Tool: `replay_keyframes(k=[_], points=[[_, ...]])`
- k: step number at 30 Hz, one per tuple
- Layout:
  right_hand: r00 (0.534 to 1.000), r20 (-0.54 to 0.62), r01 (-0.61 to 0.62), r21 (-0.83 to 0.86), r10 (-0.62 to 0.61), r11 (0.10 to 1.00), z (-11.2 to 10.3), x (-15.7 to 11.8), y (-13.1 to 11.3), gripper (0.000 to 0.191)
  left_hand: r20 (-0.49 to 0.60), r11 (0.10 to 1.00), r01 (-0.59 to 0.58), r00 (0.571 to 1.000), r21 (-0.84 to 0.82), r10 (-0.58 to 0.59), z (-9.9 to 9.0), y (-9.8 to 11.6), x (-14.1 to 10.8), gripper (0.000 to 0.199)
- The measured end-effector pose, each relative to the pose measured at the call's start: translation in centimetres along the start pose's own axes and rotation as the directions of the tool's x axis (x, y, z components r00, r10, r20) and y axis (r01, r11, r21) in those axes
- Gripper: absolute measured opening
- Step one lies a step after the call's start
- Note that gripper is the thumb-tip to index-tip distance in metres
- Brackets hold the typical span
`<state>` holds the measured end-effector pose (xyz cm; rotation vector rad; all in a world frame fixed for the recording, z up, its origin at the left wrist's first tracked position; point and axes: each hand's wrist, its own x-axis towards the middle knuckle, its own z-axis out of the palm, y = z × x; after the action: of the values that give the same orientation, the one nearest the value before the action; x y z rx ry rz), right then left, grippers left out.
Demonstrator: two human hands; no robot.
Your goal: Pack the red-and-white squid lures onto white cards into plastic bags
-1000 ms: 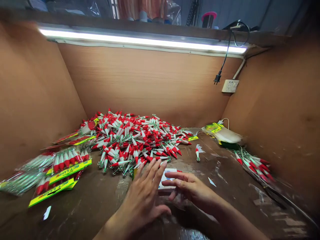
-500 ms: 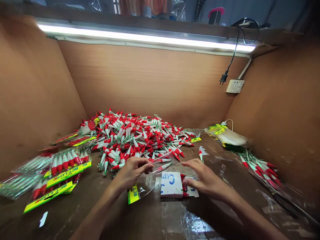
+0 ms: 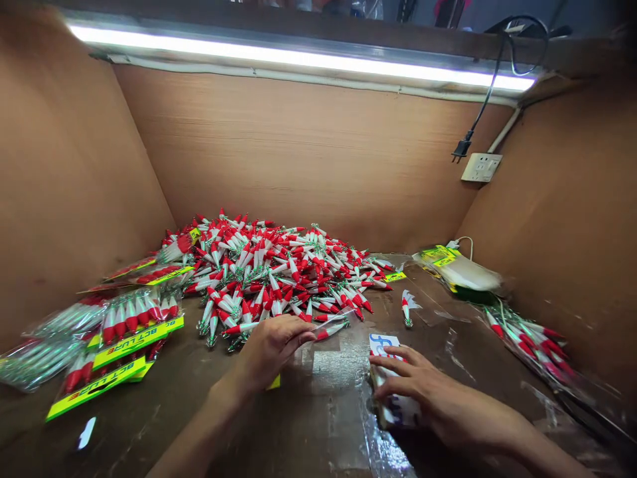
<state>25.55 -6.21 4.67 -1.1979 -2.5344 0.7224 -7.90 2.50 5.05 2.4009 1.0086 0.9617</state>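
My left hand (image 3: pixel 283 342) is closed on a clear plastic bag (image 3: pixel 341 318), its fingers pinched at the bag's edge. Part of a yellow label (image 3: pixel 275 382) shows beneath that hand. My right hand (image 3: pixel 405 378) lies with fingers apart over a small white block with blue writing (image 3: pixel 382 342), touching its top. The hand hides much of the block, and a little red shows between the fingers. Behind both hands spreads a large pile of red and white lures (image 3: pixel 279 272) with green hooks.
Bagged lures with yellow cards (image 3: pixel 137 342) lie at the left. A single lure (image 3: pixel 406 309) rests right of the pile. At the right are a stack of clear bags (image 3: pixel 468 272), more lures (image 3: pixel 532 342) and a cable. A plug (image 3: pixel 462 147) hangs near the wall socket (image 3: pixel 481 167).
The white block has shifted right and turned, with my right hand now on it. My left hand has moved slightly right with the bag, and the yellow label is now mostly hidden.
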Motion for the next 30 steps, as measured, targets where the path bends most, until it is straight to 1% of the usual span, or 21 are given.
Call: replay_keyframes(k=[1, 2, 3, 4, 5, 6, 7, 8, 10, 13, 15, 18, 21, 23, 26, 28, 30], points=[[0.996, -0.071, -0.049, 0.005, 0.049, 0.999, 0.6, -0.8, 0.3, 0.052, -0.061, 0.996, -0.065, 0.996, 0.066, 0.069, 0.4, 0.4, -0.1, 0.019], [0.983, -0.15, -0.108, 0.001, 0.107, 0.994, 1.5, -1.5, 0.7, 0.036, -0.101, 0.984, -0.129, 0.985, 0.124, 0.142, 0.8, 0.8, -0.2, 0.021], [0.957, -0.232, -0.181, -0.012, 0.174, 0.983, 2.6, -2.2, 1.2, 0.021, -0.116, 0.966, -0.19, 0.97, 0.174, 0.212, 1.3, 1.2, -0.3, 0.025], [0.919, -0.308, -0.266, -0.027, 0.245, 0.964, 3.7, -2.7, 1.6, 0.014, -0.103, 0.945, -0.249, 0.956, 0.214, 0.276, 1.8, 1.7, -0.5, 0.031], [0.873, -0.373, -0.352, -0.039, 0.313, 0.935, 4.9, -3.2, 2.1, 0.024, -0.072, 0.921, -0.305, 0.941, 0.244, 0.331, 2.3, 2.1, -0.7, 0.037], [0.827, -0.423, -0.429, -0.045, 0.372, 0.902, 6.0, -3.6, 2.5, 0.038, -0.03, 0.896, -0.357, 0.926, 0.264, 0.377, 2.9, 2.4, -0.9, 0.042], [0.787, -0.459, -0.485, -0.045, 0.413, 0.873, 6.8, -4.0, 2.9, 0.049, 0.014, 0.876, -0.396, 0.913, 0.274, 0.408, 3.3, 2.7, -1.1, 0.045], [0.758, -0.483, -0.521, -0.042, 0.439, 0.853, 7.5, -4.3, 3.2, 0.056, 0.05, 0.865, -0.419, 0.905, 0.278, 0.422, 3.7, 2.9, -1.3, 0.047], [0.733, -0.503, -0.547, -0.035, 0.458, 0.836, 7.9, -4.7, 3.5, 0.059, 0.083, 0.861, -0.426, 0.903, 0.278, 0.421, 4.2, 2.9, -1.4, 0.049], [0.732, -0.489, -0.546, -0.002, 0.475, 0.838, 7.0, -5.1, 3.7, 0.057, 0.064, 0.868, -0.397, 0.916, 0.298, 0.397, 4.3, 2.7, -1.4, 0.05], [0.723, -0.476, -0.545, 0.052, 0.501, 0.837, 6.1, -5.4, 3.8, 0.061, 0.06, 0.855, -0.408, 0.909, 0.321, 0.412, 4.2, 2.6, -1.4, 0.052], [0.696, -0.475, -0.54, 0.147, 0.538, 0.829, 5.3, -6.1, 4.2, 0.066, 0.089, 0.832, -0.445, 0.893, 0.331, 0.442, 4.4, 2.4, -1.5, 0.053], [0.7, -0.461, -0.52, 0.195, 0.546, 0.831, 5.0, -7.1, 4.4, 0.071, 0.125, 0.839, -0.448, 0.893, 0.308, 0.432, 4.9, 2.4, -1.7, 0.051], [0.725, -0.441, -0.498, 0.195, 0.529, 0.845, 4.7, -7.7, 4.1, 0.074, 0.146, 0.837, -0.455, 0.891, 0.303, 0.431, 5.2, 2.5, -1.8, 0.051], [0.787, -0.386, -0.449, 0.176, 0.481, 0.876, 4.2, -8.3, 3.4, 0.074, 0.19, 0.793, -0.499, 0.867, 0.35, 0.461, 5.6, 2.6, -1.9, 0.049], [0.824, -0.335, -0.424, 0.17, 0.456, 0.89, 3.9, -8.5, 3.0, 0.072, 0.21, 0.74, -0.547, 0.836, 0.392, 0.507, 6.0, 2.5, -2.0, 0.041], [0.847, -0.299, -0.408, 0.165, 0.44, 0.898, 3.7, -8.7, 2.9, 0.072, 0.213, 0.681, -0.595, 0.798, 0.427, 0.564, 6.6, 2.4, -2.1, 0.029]])
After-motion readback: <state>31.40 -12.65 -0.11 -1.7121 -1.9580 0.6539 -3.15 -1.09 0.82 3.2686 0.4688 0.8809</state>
